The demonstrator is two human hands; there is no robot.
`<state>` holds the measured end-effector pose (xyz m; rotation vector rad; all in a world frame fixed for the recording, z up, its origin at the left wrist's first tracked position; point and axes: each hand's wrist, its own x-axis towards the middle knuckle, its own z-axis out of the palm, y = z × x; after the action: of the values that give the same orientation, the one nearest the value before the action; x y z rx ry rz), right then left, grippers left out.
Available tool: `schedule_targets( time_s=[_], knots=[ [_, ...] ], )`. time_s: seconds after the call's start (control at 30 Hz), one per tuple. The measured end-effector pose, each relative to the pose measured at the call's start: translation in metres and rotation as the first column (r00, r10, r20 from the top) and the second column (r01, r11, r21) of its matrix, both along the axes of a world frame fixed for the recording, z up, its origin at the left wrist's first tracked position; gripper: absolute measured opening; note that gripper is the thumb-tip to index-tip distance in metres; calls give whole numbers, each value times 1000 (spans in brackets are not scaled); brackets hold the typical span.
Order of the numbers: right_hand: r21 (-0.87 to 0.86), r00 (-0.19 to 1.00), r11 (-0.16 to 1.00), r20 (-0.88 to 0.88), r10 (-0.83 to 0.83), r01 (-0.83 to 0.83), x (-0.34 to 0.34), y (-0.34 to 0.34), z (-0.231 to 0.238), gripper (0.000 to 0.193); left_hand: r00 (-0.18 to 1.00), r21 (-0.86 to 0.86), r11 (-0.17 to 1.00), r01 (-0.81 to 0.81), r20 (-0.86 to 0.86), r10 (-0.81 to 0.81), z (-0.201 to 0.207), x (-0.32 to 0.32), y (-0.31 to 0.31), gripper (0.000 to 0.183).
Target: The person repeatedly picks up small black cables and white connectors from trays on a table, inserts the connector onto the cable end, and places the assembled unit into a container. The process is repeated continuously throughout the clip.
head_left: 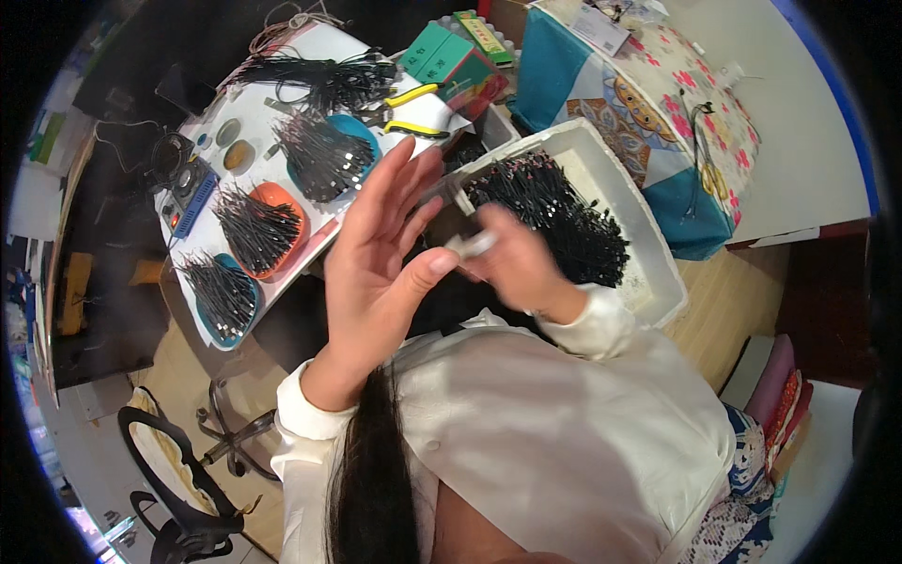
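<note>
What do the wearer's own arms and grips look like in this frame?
Both arms are in loose, plain off-white sleeves reaching close to the wrists. The left grip is an ungloved hand with slim fingers; no ring or watch shows on it. The right grip is ungloved too, but too blurred to make out any small jewellery.

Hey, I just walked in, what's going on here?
A person's left hand is raised with the palm open, its thumb near the blurred right hand. Something small and white between them is too blurred to name. A white tub holds black wires; on the table, three bowls hold more.
</note>
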<state>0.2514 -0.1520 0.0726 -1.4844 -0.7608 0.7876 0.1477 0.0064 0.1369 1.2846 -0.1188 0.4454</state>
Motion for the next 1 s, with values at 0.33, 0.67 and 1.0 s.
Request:
schedule_targets(
  time_s=[0.33, 0.67, 1.0],
  knots=[
    [-226, 856, 854, 354, -377, 469, 91, -170, -66, 23, 816, 9, 999, -39, -577, 37, -127, -32, -1, 36],
    [-611, 586, 586, 765, 266, 532, 135, -88, -180, 30, 686, 152, 939, -307, -649, 329, -142, -104, 44, 27],
    [-218, 818, 917, 418, 396, -333, 16, 146, -31, 15, 70, 872, -92, -481, 143, 987, -108, -135, 173, 6]
  ],
)
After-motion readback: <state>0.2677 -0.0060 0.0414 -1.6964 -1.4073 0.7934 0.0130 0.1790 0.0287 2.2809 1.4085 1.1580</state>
